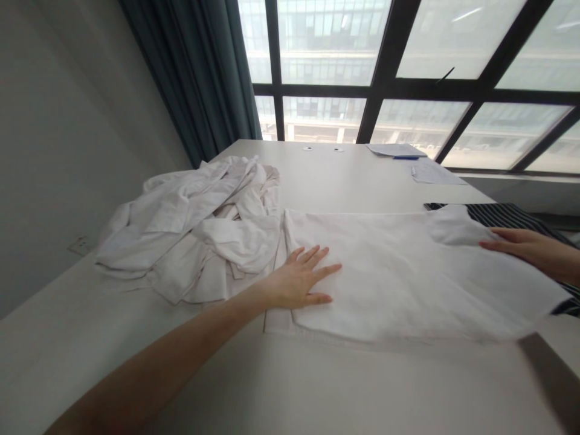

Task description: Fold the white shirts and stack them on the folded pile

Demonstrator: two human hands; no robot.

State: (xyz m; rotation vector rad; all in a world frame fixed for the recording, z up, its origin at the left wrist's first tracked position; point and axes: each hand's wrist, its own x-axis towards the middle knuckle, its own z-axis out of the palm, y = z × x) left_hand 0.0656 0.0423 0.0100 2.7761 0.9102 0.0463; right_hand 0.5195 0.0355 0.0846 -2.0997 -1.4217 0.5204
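A white garment (385,272), its exact kind unclear, lies folded lengthwise across the table. My left hand (301,281) rests flat on its left end with the fingers spread. At the far right, my right hand (521,246) grips the garment's other end, the fingers close together and partly hidden by fabric. That end looks slightly raised, and one corner reaches toward the table's right side. Another layer of white fabric shows beneath the left edge. Just left of it sits a crumpled heap of white garments (194,223).
Striped dark fabric (507,214) lies at the right, partly behind the garment and my right arm. Papers (394,150) and a blue pen (406,158) are at the back right of the white table (326,187). A dark curtain (199,72) and windows stand behind.
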